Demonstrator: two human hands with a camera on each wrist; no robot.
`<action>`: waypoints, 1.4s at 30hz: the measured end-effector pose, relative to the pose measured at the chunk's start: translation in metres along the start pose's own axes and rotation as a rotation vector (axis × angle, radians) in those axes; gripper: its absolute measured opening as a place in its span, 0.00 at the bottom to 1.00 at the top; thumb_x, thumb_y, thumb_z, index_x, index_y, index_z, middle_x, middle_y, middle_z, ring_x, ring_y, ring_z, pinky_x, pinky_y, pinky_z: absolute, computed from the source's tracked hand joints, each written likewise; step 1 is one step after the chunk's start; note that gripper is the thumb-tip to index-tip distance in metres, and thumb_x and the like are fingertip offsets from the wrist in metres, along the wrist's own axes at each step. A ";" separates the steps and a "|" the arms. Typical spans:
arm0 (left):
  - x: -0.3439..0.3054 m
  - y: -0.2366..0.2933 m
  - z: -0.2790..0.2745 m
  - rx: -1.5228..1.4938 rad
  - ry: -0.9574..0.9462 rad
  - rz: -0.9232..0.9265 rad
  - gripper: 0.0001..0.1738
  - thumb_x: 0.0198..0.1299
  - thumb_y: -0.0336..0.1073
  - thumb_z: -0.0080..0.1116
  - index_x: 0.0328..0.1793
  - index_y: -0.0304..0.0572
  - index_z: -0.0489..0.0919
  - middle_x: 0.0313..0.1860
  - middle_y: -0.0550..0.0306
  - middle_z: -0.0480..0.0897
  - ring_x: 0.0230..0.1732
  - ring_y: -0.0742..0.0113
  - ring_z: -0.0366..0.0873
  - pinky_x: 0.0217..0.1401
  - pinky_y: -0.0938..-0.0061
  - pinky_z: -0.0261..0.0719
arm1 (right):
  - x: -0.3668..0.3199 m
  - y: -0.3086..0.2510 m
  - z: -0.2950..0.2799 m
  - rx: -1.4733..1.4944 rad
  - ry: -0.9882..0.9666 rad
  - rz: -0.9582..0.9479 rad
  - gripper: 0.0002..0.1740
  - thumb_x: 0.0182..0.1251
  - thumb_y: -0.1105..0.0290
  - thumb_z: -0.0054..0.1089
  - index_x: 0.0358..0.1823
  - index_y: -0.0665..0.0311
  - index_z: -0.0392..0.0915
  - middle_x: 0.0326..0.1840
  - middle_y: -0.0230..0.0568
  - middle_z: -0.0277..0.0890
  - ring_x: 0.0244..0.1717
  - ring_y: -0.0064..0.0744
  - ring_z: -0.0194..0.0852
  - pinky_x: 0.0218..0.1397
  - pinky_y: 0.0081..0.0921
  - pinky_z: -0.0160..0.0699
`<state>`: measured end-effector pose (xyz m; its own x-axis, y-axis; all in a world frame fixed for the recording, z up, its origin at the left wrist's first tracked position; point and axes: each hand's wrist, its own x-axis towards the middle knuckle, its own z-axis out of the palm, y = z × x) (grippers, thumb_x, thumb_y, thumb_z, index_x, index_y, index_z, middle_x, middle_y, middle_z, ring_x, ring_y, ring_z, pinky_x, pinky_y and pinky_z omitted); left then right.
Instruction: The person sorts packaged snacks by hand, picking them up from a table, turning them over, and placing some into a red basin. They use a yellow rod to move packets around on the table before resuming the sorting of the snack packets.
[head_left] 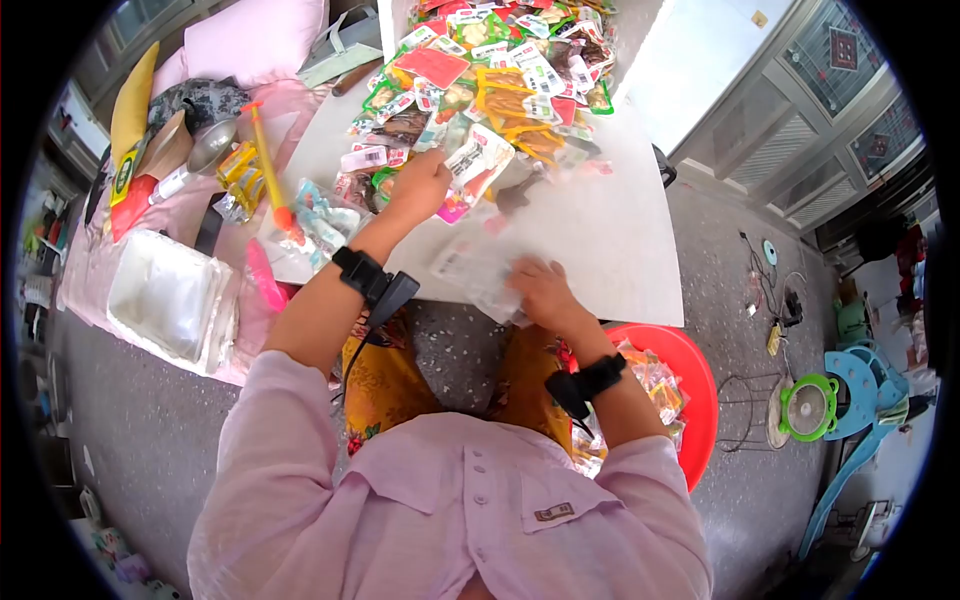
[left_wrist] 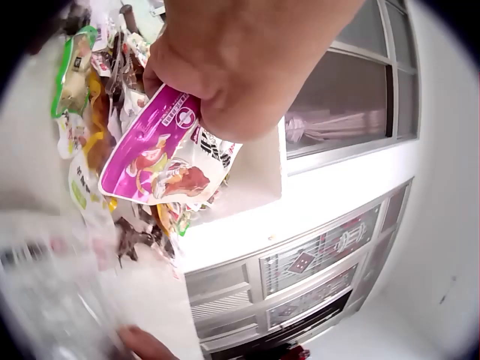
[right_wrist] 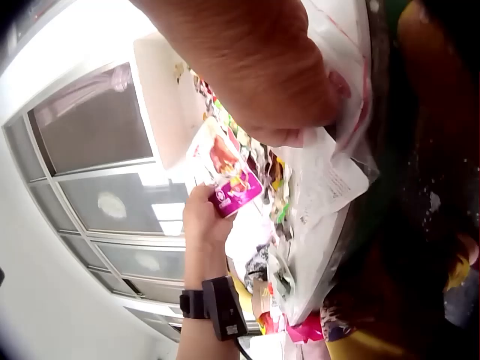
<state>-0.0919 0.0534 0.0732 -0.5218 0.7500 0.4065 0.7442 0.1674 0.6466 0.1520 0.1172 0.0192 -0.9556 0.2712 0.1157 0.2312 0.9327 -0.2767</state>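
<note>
My left hand pinches a white and purple snack packet by its end, raised over the white table. Pictures of food show on the packet's front in both wrist views. Near the table's front edge, my right hand grips a clear plastic bag with a white printed panel. The bag is blurred in the head view. Beyond both hands lies a large heap of snack packets in white, green, red and yellow.
A red tub holding more packets stands on the floor at the right. On the pink-covered surface at the left are a white foam box, a yellow and orange pump and a metal bowl. A green fan stands far right.
</note>
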 end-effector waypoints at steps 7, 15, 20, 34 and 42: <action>-0.037 0.011 -0.024 -0.409 -0.114 -0.131 0.07 0.51 0.29 0.45 0.35 0.36 0.72 0.26 0.61 0.71 0.30 0.77 0.67 0.32 0.81 0.65 | 0.046 -0.017 0.005 0.245 0.263 0.116 0.17 0.43 0.76 0.48 0.39 0.60 0.72 0.47 0.41 0.67 0.50 0.41 0.63 0.47 0.38 0.64; -0.053 0.058 -0.035 -0.117 -0.395 0.151 0.09 0.51 0.32 0.42 0.36 0.38 0.71 0.28 0.48 0.73 0.31 0.57 0.72 0.33 0.68 0.68 | 0.005 -0.009 -0.066 1.545 0.345 0.394 0.14 0.56 0.72 0.51 0.44 0.66 0.67 0.37 0.31 0.70 0.37 0.17 0.66 0.38 0.16 0.67; -0.078 0.071 -0.010 -0.163 -0.630 0.190 0.08 0.49 0.34 0.42 0.30 0.37 0.70 0.29 0.45 0.73 0.33 0.48 0.70 0.36 0.60 0.66 | -0.024 -0.006 -0.064 1.340 0.028 0.295 0.11 0.56 0.70 0.52 0.41 0.63 0.70 0.30 0.28 0.72 0.31 0.15 0.67 0.34 0.14 0.68; -0.119 0.038 0.028 0.136 -0.267 0.243 0.16 0.45 0.41 0.54 0.37 0.37 0.73 0.41 0.48 0.73 0.47 0.53 0.68 0.51 0.66 0.62 | -0.092 0.004 -0.007 1.693 0.525 0.612 0.10 0.58 0.72 0.49 0.41 0.65 0.68 0.33 0.32 0.72 0.29 0.21 0.71 0.25 0.18 0.73; -0.139 0.040 0.036 0.370 -0.229 0.276 0.25 0.39 0.50 0.58 0.39 0.37 0.74 0.44 0.47 0.72 0.51 0.52 0.65 0.56 0.62 0.56 | -0.108 0.011 0.007 1.630 0.668 0.722 0.06 0.58 0.69 0.49 0.36 0.61 0.68 0.30 0.31 0.72 0.27 0.20 0.72 0.22 0.17 0.73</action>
<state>0.0254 -0.0207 0.0190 -0.2108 0.9124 0.3510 0.9607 0.1270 0.2468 0.2564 0.0964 -0.0027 -0.4600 0.8577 -0.2295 -0.2570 -0.3760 -0.8903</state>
